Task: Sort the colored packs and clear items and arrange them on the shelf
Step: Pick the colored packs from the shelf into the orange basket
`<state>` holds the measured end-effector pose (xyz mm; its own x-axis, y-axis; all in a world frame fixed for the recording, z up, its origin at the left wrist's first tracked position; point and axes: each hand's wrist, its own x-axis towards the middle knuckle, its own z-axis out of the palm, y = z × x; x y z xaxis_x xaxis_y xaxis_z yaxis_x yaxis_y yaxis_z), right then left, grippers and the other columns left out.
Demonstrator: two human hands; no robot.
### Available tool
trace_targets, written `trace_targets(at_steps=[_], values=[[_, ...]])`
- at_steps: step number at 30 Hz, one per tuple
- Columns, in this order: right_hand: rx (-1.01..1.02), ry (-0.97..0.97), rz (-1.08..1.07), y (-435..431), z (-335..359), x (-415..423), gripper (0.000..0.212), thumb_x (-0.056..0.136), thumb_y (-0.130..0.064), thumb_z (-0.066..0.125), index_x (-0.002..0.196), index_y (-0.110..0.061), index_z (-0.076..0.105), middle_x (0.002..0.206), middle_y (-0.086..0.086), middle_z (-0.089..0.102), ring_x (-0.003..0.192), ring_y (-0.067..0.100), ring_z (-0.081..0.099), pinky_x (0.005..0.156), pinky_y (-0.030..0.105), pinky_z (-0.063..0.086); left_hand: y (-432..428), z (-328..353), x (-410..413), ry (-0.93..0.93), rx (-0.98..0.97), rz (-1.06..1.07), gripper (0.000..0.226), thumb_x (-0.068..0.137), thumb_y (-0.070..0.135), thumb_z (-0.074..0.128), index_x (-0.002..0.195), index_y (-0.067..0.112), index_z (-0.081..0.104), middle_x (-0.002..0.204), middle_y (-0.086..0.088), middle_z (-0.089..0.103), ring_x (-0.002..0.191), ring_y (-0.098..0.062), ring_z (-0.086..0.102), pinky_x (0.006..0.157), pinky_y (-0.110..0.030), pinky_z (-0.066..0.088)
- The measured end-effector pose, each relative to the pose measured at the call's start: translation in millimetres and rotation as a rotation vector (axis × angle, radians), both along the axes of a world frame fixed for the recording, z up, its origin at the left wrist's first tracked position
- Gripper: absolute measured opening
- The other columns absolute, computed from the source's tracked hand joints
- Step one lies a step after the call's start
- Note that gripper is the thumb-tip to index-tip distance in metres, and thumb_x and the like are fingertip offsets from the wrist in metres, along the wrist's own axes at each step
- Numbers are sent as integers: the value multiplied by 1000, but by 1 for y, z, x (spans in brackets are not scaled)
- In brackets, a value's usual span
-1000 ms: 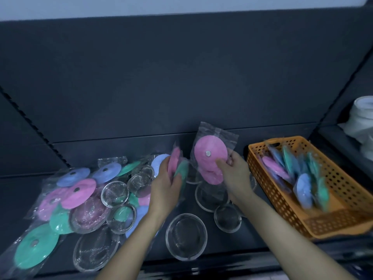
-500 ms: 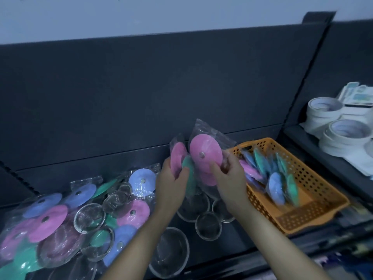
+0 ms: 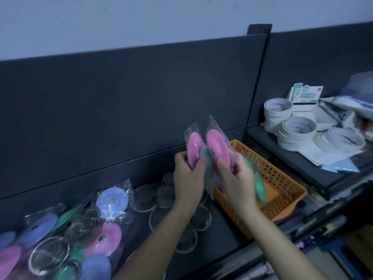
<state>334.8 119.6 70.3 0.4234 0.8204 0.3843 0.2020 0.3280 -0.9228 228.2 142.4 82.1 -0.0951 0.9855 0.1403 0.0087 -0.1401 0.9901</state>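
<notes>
Dark shelf [image 3: 226, 225] boards carry a heap of colored packs [image 3: 60, 239] at the left, with clear items [image 3: 161, 195] lying just right of them. Above these the left hand [image 3: 188, 178] grips a pink pack [image 3: 193, 148] and the right hand [image 3: 236, 178] pinches a second pink pack [image 3: 218, 146], both upright and close together. An orange basket [image 3: 282, 190] sits beside them, with white tape rolls [image 3: 296, 128] farther right.

It is dim here, with a cool bluish cast over everything. The pale wall [image 3: 141, 27] above is the brightest part; the dark back panel [image 3: 121, 98] of the shelf [image 3: 224, 239] swallows most of the light. Shadows are soft — no hard edges anywhere. Small glints sit on the clear wrap of the blue pack [image 3: 112, 201]. My left hand [image 3: 187, 178], my right hand [image 3: 238, 180] and the pink packs [image 3: 218, 146] they hold are softened by motion blur, and the green packs [image 3: 259, 184] in the orange basket [image 3: 282, 178] smear to streaks. Straight edges lean and bow toward the sides — the wide lens.
</notes>
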Motion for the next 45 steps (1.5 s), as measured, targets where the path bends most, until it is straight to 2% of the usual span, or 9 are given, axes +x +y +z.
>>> trace_targets(at_steps=[12, 18, 21, 26, 29, 33, 37, 41, 45], values=[[-111, -150, -219, -31, -15, 63, 43, 65, -11, 52, 105, -27, 55, 98, -14, 63, 88, 2, 59, 77, 25, 47, -3, -24, 76, -117, -106, -261, 20, 79, 22, 62, 98, 26, 55, 93, 7, 64, 83, -8, 64, 75, -31, 55], [-249, -399, -151, -41, -38, 84, 58, 77, -8, 49, 135, -15, 49, 128, 2, 59, 117, 18, 55, 101, 33, 43, 0, -44, 91, 26, -176, -335, 11, 88, 14, 57, 98, 20, 55, 91, 0, 64, 76, 1, 64, 60, -15, 50], [-344, -459, -50, -41, -49, 85, 54, 87, -12, 57, 139, -24, 44, 121, -5, 61, 107, 13, 59, 92, 27, 47, 5, -58, 90, 204, -209, -383, 18, 92, 16, 53, 109, 12, 53, 96, -3, 64, 84, -12, 64, 58, -16, 48], [-361, -565, 46, -38, -51, 86, 9, 88, -27, 57, 94, -21, 55, 68, -12, 48, 60, 1, 47, 52, 13, 32, 15, -72, 77, 610, -7, -435, 12, 91, 19, 55, 98, 10, 55, 83, 3, 62, 73, -8, 62, 52, -11, 42], [-394, -635, 45, -38, -55, 88, 16, 87, -22, 51, 74, -22, 43, 65, -5, 46, 59, 10, 47, 50, 16, 32, 16, -74, 67, 701, 144, -384, 33, 83, 13, 64, 113, 13, 52, 106, 2, 54, 95, -11, 54, 76, -20, 47], [-566, -845, 61, -38, -62, 88, 24, 95, -21, 45, 116, -11, 52, 111, 10, 60, 98, 25, 61, 77, 31, 54, 7, -74, 62, 670, 147, -403, 53, 86, 14, 61, 131, 26, 36, 117, 7, 51, 102, -10, 55, 81, -29, 52], [-690, -1182, 160, -37, -67, 85, 64, 94, -36, 45, 146, -5, 24, 145, 14, 39, 135, 28, 36, 111, 37, 35, 10, -74, 59, 709, 168, -466, 50, 87, 19, 60, 131, 27, 37, 118, 1, 58, 103, -16, 59, 82, -38, 53], [-805, -821, 377, -36, -48, 108, 53, 79, -62, 56, 111, -21, 47, 90, -10, 49, 82, 8, 51, 63, 17, 39, 8, -77, 56, 700, 192, -391, 55, 85, 19, 66, 134, 15, 41, 136, -1, 43, 126, -10, 41, 97, -11, 32], [-763, -487, 525, -37, -36, 121, 80, 71, -75, 52, 133, -25, 47, 114, -9, 59, 97, 0, 57, 85, 20, 49, 2, -86, 50, 745, 152, -311, 78, 85, 25, 66, 148, 14, 21, 157, -3, 14, 146, -17, 6, 117, -33, 17]])
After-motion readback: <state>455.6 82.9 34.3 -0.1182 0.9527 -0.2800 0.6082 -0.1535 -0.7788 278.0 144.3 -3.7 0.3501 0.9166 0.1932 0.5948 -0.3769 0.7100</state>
